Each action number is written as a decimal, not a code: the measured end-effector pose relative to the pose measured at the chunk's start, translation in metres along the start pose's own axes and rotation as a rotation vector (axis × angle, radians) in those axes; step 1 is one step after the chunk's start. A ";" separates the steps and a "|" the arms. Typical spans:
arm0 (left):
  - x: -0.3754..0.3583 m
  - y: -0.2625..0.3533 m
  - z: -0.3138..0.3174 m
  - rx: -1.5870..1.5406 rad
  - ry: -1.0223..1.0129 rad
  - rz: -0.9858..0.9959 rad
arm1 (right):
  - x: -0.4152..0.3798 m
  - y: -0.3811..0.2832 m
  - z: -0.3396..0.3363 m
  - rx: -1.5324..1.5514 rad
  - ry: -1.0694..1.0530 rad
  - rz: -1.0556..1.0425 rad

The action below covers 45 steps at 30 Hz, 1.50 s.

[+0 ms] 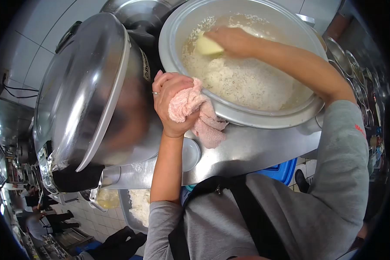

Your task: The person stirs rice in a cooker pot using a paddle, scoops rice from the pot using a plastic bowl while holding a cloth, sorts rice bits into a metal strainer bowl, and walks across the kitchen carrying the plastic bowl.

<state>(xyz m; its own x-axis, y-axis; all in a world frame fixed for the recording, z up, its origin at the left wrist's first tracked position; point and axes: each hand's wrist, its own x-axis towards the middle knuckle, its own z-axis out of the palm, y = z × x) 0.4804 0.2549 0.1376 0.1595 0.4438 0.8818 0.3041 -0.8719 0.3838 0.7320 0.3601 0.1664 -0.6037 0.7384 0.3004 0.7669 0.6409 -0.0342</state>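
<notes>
The head view shows, nearest the wearer, a steel worktop [223, 152] with a small round dish [190, 154] on it. Just beyond, the left hand [173, 102] is clamped on a pink cloth [209, 123], against the wide basin's [229, 113] near rim; the cloth's twisted tail slants toward the wearer and rightward. Left of it stands a large steel cooker [84, 91]. Farther in, over white, grainy food [247, 84] inside the basin, the right hand [230, 42] grips a pale yellow scraper [209, 45], its exposed edge pointing left and wearerward; blur and fingers obscure its long axis.
</notes>
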 end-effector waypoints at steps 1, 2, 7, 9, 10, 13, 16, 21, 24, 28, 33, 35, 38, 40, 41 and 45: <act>-0.001 0.000 0.001 0.005 0.013 -0.003 | -0.006 -0.017 0.000 0.022 -0.083 -0.036; -0.003 0.001 0.001 -0.003 0.003 -0.007 | -0.013 -0.030 -0.003 0.023 -0.155 -0.071; 0.000 0.003 -0.001 -0.007 -0.007 -0.016 | -0.044 -0.058 -0.042 0.079 -0.237 -0.253; 0.000 0.002 0.000 -0.011 -0.010 -0.016 | -0.041 -0.044 -0.048 0.121 -0.157 -0.214; -0.001 0.001 -0.001 -0.010 -0.007 -0.013 | -0.035 -0.036 -0.054 0.118 -0.190 -0.105; -0.002 0.000 0.000 0.012 -0.004 -0.022 | -0.019 -0.019 -0.035 0.151 0.005 0.026; -0.001 0.001 0.001 0.008 0.005 -0.020 | -0.013 -0.026 -0.008 0.202 0.052 -0.004; 0.000 0.002 0.001 0.022 0.005 -0.001 | -0.034 -0.035 -0.015 0.077 -0.158 -0.292; -0.002 0.001 0.001 0.041 0.006 -0.001 | -0.044 -0.061 -0.038 0.017 -0.335 -0.288; -0.001 0.002 0.001 0.057 0.001 -0.017 | -0.066 -0.059 -0.059 0.009 -0.322 -0.423; -0.004 -0.001 0.002 0.059 -0.003 -0.026 | -0.035 -0.020 -0.043 0.110 -0.098 -0.285; -0.004 -0.001 0.002 0.076 0.005 -0.027 | -0.020 -0.014 -0.019 0.081 0.040 -0.303; -0.003 0.000 0.000 0.040 -0.007 -0.047 | -0.014 -0.015 0.000 0.236 0.079 -0.216; -0.001 0.002 0.000 0.049 -0.021 -0.023 | -0.026 -0.016 0.004 0.245 0.022 -0.322; -0.002 0.002 0.002 0.041 -0.023 -0.023 | -0.030 -0.019 0.002 0.243 0.020 -0.314; -0.002 0.000 0.002 0.030 0.003 -0.057 | -0.034 -0.030 -0.013 0.149 -0.216 -0.268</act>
<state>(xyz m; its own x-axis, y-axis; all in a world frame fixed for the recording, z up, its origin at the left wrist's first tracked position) 0.4823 0.2544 0.1354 0.1385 0.4921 0.8594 0.3404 -0.8386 0.4253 0.7320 0.3130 0.1700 -0.8228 0.5575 0.1103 0.5451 0.8291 -0.1246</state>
